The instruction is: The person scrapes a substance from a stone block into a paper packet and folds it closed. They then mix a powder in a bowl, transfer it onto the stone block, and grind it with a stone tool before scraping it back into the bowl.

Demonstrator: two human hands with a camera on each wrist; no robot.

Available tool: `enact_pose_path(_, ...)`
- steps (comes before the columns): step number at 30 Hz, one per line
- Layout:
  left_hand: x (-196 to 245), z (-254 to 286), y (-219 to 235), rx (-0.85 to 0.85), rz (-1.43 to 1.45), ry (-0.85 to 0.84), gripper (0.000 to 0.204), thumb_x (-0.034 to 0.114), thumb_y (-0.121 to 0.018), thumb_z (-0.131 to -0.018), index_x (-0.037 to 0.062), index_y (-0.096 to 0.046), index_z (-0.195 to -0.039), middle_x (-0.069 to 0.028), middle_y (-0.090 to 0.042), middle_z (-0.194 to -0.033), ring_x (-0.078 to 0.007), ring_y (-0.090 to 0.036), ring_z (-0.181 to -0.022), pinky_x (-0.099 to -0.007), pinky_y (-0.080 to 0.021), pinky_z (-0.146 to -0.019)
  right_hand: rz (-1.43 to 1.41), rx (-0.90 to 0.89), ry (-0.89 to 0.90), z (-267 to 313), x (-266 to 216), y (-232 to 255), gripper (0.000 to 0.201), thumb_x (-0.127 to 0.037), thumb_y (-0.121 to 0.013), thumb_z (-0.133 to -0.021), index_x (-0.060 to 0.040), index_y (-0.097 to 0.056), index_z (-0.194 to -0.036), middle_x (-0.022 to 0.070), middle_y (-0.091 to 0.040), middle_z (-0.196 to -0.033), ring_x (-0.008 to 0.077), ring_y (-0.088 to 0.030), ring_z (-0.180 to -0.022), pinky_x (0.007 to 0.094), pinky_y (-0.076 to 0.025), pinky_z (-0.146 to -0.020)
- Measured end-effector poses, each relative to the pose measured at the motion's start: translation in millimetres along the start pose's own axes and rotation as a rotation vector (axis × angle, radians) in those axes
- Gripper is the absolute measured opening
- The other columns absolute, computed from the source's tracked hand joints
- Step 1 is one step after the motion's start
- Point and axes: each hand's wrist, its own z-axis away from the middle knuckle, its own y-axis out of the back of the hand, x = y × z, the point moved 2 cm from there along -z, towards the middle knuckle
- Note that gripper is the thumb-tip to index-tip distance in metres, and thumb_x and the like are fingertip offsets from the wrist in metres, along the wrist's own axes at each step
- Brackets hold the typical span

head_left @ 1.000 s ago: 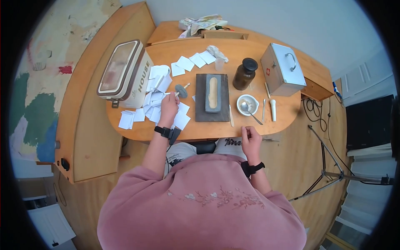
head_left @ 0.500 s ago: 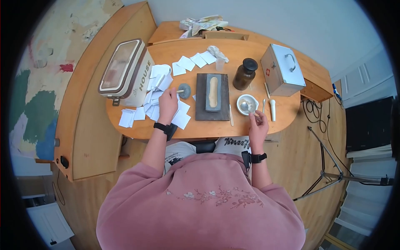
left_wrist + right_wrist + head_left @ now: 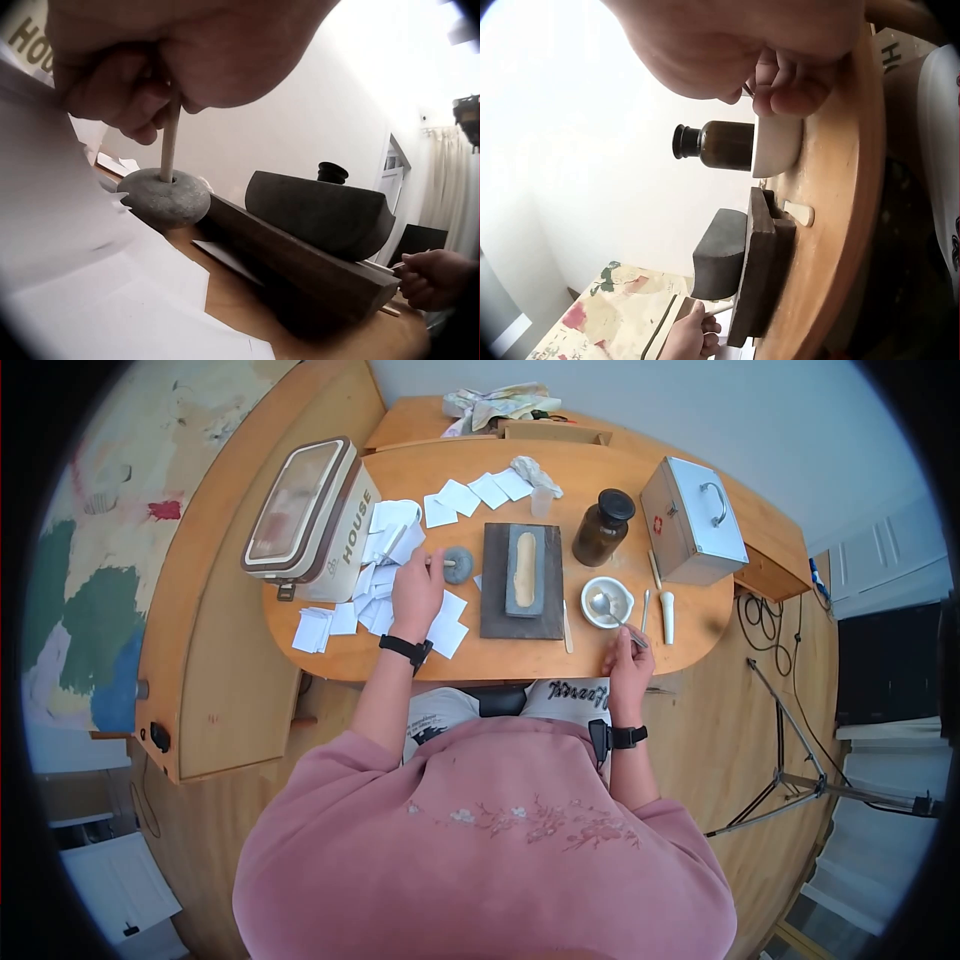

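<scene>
In the head view my left hand (image 3: pixel 417 600) grips a wooden rod that runs into the centre of a grey stone grinding wheel (image 3: pixel 458 567). The left wrist view shows the rod (image 3: pixel 171 142) upright in the wheel's hole, with white papers beside it. My right hand (image 3: pixel 629 672) pinches the handle of a metal spoon (image 3: pixel 601 602), whose bowl end lies inside a white mortar (image 3: pixel 586 612). Between the hands a grey boat-shaped grinding trough (image 3: pixel 523 611), pale material in its groove, sits on a dark board (image 3: pixel 497 550).
Right of the mortar lie a white pestle (image 3: pixel 668 618) and a thin stick. A brown bottle (image 3: pixel 603 535) and a metal case (image 3: pixel 695 525) stand behind. At left are folded white papers (image 3: pixel 447 635) and a box marked HOUSE (image 3: pixel 345 550). Square papers (image 3: pixel 459 497) line the back.
My right hand has moved from the table's front edge onto the spoon handle. The left hand has turned the grinding wheel so its round face shows. The head view has shifted slightly.
</scene>
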Motion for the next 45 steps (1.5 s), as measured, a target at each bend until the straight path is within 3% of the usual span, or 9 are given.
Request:
enact_pose_path(11, 17.4, 16.3, 19.1, -0.056, 0.037, -0.023, 0.034, 0.028, -0.077, -0.108, -0.0015, -0.066, -0.118, -0.0181, -0.069, -0.072, -0.0364, -0.071, -0.066, -0.0476, -0.053, -0.063, 0.032, -0.042, 0.086, -12.6, -18.3, -1.4, 0.029, -0.018, -0.065, -0.118, 0.0034, -0.072, -0.136, 0.0038, -0.071, -0.094, 0.0064, -0.061, -0.069, 0.0254, -0.050, -0.058)
enact_pose_path(16, 15.9, 25.0, 23.2, -0.062, 0.039, -0.097, 0.035, 0.023, -0.082, -0.105, 0.0002, -0.068, -0.127, -0.0137, -0.070, -0.073, -0.0308, -0.069, -0.064, -0.0430, -0.053, -0.062, 0.707, -0.118, 0.684, -5.3, -51.1, -0.6, 0.025, -0.012, -0.065, -0.116, 0.0034, -0.077, -0.131, 0.0099, -0.072, -0.093, 0.0147, -0.070, -0.085, 0.0348, -0.056, -0.077)
enact_pose_path(19, 25.4, 29.6, 28.4, -0.062, 0.086, -0.062, 0.037, 0.023, -0.081, -0.105, -0.0001, -0.067, -0.131, -0.0156, -0.069, -0.074, -0.0353, -0.071, -0.069, -0.0459, -0.053, -0.064, 0.437, -0.033, 0.415, -13.5, -19.9, 7.4, 0.026, -0.013, -0.064, -0.116, 0.0049, -0.077, -0.130, 0.0087, -0.074, -0.095, 0.0175, -0.072, -0.090, 0.0363, -0.057, -0.079)
enact_pose_path(23, 27.1, 37.7, 29.2, -0.015, 0.084, -0.099, 0.042, 0.022, -0.080, -0.105, 0.0017, -0.065, -0.139, -0.0119, -0.068, -0.076, -0.0317, -0.070, -0.070, -0.0444, -0.054, -0.066, 0.084, -0.039, 0.023, -2.0, -15.6, 4.6, 0.031, -0.016, -0.062, -0.118, 0.0019, -0.068, -0.143, 0.0082, -0.076, -0.098, 0.0113, -0.071, -0.075, 0.0279, -0.055, -0.062)
enact_pose_path(28, 36.0, 47.2, 37.4, 0.043, 0.141, -0.112, 0.045, 0.019, -0.081, -0.106, 0.0036, -0.062, -0.143, -0.0060, -0.062, -0.074, -0.0209, -0.062, -0.064, -0.0374, -0.051, -0.062, -0.040, -0.043, 0.078, -10.3, -2.4, 33.5, 0.034, -0.025, -0.062, -0.119, -0.0010, -0.068, -0.142, 0.0065, -0.074, -0.093, 0.0067, -0.068, -0.071, 0.0238, -0.051, -0.059)
enact_pose_path(31, 35.5, 54.2, 40.6, 0.036, 0.216, -0.155, 0.044, 0.015, -0.083, -0.104, 0.0042, -0.063, -0.142, -0.0033, -0.060, -0.073, -0.0141, -0.056, -0.059, -0.0321, -0.046, -0.057, 0.115, 0.098, 0.137, -51.5, 16.6, 65.6, 0.031, -0.028, -0.067, -0.116, -0.0015, -0.074, -0.129, 0.0096, -0.077, -0.093, 0.0176, -0.073, -0.072, 0.0317, -0.056, -0.065)
enact_pose_path(33, 35.7, 62.7, 39.2, 0.047, 0.242, -0.232, 0.042, 0.013, -0.084, -0.102, 0.0045, -0.065, -0.140, -0.0024, -0.060, -0.073, -0.0122, -0.054, -0.057, -0.0308, -0.043, -0.055, 0.888, 0.067, 0.454, -58.8, -17.0, 56.2, 0.027, -0.027, -0.074, -0.109, -0.0005, -0.077, -0.111, 0.0153, -0.076, -0.091, 0.0345, -0.075, -0.078, 0.0435, -0.059, -0.075)
enact_pose_path(34, 36.3, 66.1, 39.6, 0.059, 0.266, -0.309, 0.040, 0.011, -0.084, -0.101, 0.0048, -0.068, -0.137, -0.0014, -0.060, -0.072, -0.0104, -0.051, -0.055, -0.0296, -0.041, -0.053, 0.993, 0.073, 0.392, -57.6, -28.3, 48.9, 0.024, -0.023, -0.076, -0.103, 0.0010, -0.077, -0.102, 0.0205, -0.077, -0.093, 0.0463, -0.074, -0.088, 0.0524, -0.060, -0.083)
enact_pose_path(45, 54.5, 91.0, 39.1, 0.007, 0.302, -0.476, 0.036, 0.005, -0.088, -0.094, 0.0028, -0.073, -0.128, -0.0037, -0.064, -0.070, -0.0143, -0.053, -0.050, -0.0313, -0.043, -0.049, 1.205, -0.008, 0.175, -86.7, -10.8, 43.7, 0.022, -0.018, -0.065, -0.103, 0.0017, -0.075, -0.099, 0.0282, -0.079, -0.098, 0.0479, -0.077, -0.096, 0.0596, -0.061, -0.084)
